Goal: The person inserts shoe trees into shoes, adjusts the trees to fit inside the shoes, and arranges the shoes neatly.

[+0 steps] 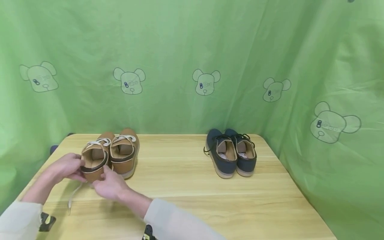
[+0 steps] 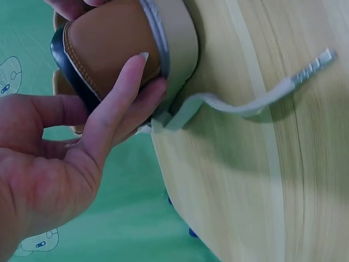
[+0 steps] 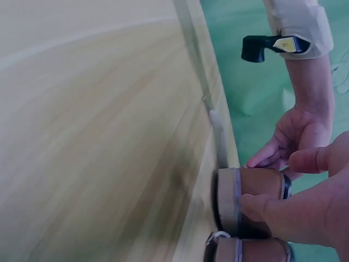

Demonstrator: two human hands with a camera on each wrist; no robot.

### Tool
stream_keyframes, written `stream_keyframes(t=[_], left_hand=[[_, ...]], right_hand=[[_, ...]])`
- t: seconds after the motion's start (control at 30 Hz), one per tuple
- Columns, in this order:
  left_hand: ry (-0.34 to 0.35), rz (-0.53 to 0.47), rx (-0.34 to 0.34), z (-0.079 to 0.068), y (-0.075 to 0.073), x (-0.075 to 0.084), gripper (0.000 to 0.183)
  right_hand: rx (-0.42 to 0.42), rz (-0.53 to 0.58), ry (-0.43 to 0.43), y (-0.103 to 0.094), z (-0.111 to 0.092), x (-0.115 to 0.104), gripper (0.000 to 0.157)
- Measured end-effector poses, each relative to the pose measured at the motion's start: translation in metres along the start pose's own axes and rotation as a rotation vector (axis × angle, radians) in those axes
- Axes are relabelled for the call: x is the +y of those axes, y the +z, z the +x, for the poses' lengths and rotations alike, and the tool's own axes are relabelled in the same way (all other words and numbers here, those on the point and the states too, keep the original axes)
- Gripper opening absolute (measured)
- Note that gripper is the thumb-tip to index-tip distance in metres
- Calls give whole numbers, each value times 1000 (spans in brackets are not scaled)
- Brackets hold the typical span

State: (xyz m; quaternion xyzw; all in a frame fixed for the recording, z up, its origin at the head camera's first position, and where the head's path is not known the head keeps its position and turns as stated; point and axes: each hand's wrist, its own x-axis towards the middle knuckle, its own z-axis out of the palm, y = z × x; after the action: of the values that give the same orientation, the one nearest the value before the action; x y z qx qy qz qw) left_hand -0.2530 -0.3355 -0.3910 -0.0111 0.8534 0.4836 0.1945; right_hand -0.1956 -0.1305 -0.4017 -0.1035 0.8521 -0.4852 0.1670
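A brown lace-up shoe (image 1: 93, 174) with a dark heel collar stands at the left of the table, heel toward me. My left hand (image 1: 69, 166) grips the left side of its heel, thumb and fingers at the collar and the outer wall. On the right side of the same heel, my right hand (image 1: 110, 185) pinches the collar and back. A loose white lace (image 2: 234, 106) trails from under the shoe onto the wood. Its brown mate (image 1: 124, 163) stands close against its right side, white lace across the top.
Two dark blue shoes (image 1: 225, 166) with black laces stand side by side at the table's right, toes toward the back. The wooden table (image 1: 174, 180) ends at a green curtain (image 1: 168, 106) printed with bear heads, which also hangs along both sides.
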Motion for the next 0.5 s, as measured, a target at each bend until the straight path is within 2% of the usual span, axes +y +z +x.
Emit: stream_keyframes(t=[0.23,0.5], left_hand=[[-1,12,56,9,2,7,50],[6,30,72,15,4,8,48]], right_hand=[[26,-21,6,-5,7,5,72],[40,-50,29,-5,13,4,74]])
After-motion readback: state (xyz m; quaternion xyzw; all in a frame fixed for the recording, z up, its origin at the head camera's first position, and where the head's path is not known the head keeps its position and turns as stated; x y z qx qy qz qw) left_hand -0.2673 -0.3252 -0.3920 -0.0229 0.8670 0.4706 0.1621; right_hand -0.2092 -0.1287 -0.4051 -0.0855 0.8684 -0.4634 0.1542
